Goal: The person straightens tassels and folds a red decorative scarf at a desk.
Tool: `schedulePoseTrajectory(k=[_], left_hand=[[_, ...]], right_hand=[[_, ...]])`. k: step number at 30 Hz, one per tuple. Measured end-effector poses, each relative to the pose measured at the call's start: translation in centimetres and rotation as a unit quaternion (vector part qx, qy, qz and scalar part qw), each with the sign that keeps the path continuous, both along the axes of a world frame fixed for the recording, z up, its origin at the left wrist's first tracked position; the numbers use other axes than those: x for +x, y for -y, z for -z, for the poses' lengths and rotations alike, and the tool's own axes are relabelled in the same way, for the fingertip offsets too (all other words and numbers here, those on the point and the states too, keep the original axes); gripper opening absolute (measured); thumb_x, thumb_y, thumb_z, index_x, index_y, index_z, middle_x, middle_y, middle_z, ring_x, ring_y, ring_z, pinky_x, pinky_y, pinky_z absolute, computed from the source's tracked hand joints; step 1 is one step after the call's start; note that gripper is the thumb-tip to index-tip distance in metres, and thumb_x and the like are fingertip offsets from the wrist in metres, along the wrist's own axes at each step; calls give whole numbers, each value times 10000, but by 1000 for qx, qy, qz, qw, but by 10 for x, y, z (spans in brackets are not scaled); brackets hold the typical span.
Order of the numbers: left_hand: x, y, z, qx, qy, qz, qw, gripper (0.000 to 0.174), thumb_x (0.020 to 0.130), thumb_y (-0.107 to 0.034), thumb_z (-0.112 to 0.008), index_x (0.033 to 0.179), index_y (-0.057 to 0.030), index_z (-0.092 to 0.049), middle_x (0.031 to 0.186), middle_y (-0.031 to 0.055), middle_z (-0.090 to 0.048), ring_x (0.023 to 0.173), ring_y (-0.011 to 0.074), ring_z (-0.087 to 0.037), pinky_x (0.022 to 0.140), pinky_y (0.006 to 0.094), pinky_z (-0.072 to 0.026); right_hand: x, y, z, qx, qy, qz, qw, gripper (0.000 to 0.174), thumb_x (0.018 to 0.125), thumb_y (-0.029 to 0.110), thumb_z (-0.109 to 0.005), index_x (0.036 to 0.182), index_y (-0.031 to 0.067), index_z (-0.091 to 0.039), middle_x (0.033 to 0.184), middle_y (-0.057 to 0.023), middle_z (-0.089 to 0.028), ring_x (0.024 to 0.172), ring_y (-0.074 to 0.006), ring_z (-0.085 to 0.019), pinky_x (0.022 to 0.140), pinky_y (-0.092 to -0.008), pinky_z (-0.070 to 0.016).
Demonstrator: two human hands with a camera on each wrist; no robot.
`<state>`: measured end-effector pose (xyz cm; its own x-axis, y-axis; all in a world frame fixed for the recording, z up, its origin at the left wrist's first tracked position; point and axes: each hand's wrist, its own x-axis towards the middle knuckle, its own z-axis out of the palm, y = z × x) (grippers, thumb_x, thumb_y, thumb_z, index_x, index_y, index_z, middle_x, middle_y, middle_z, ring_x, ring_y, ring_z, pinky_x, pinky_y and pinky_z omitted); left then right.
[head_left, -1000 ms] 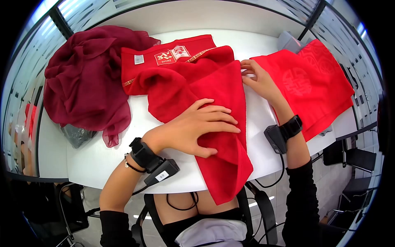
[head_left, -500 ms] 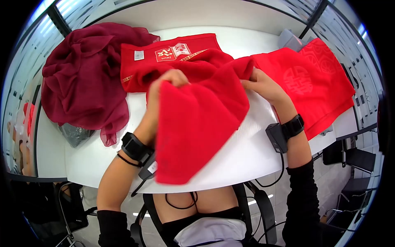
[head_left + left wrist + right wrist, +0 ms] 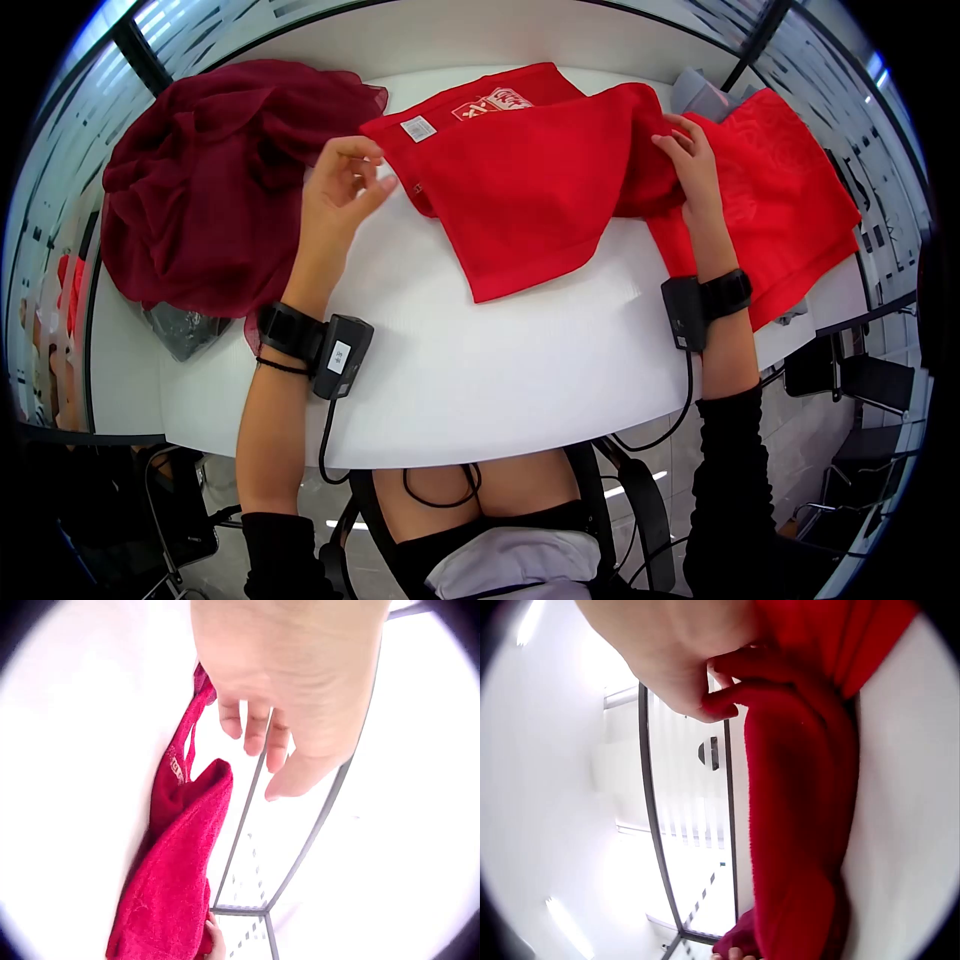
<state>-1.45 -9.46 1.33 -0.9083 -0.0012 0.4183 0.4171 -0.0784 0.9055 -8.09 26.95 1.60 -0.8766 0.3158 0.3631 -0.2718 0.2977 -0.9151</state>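
Note:
The red towel [image 3: 540, 190] lies folded over itself across the back middle of the table, its white tag and gold print showing at the upper left. My left hand [image 3: 340, 200] hovers just left of it, empty, with fingers loosely bent; the left wrist view shows a gap between that hand [image 3: 292, 690] and the towel [image 3: 172, 877]. At the towel's right end, my right hand [image 3: 695, 175] pinches its edge. From the right wrist, thumb and fingers of this hand [image 3: 682, 660] meet at a fold of the towel [image 3: 795, 810].
A crumpled maroon cloth [image 3: 200, 190] covers the left side, with a dark plastic-wrapped item [image 3: 185, 330] under its lower edge. Another red cloth [image 3: 790, 210] lies at the right, near a grey object [image 3: 700, 95]. White table surface [image 3: 500, 380] shows in front; low partitions stand behind.
The towel's near part has swung away from the table's front edge and now lies farther back. My left hand has let go and moved left; my right hand has shifted right and away.

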Motion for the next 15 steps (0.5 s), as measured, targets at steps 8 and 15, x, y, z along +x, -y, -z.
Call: schedulePoseTrajectory(k=[8,15], left_hand=[[22,-27,-10,-307,3,372,876,259,716,-53,-695,971,-85,-663,1124,80,-576,1041,215,-532,895,322,-420],[26,-39,-1,-465,-87,209,856,468,770,-116,-656,1217,-134,-519,1308,70,-429,1215,264,-378,1027,361,-283]], right_hand=[[3,-13,-6,268,22,38,963,227,733,156,-634,945,74,-626,743,-65,-646,689,-175,-612,666,-291,-489],[18,10,-20,212,13,-91,973,281,794,-5,-499,1052,59,-591,727,-41,-655,625,-122,-555,644,-235,-461]])
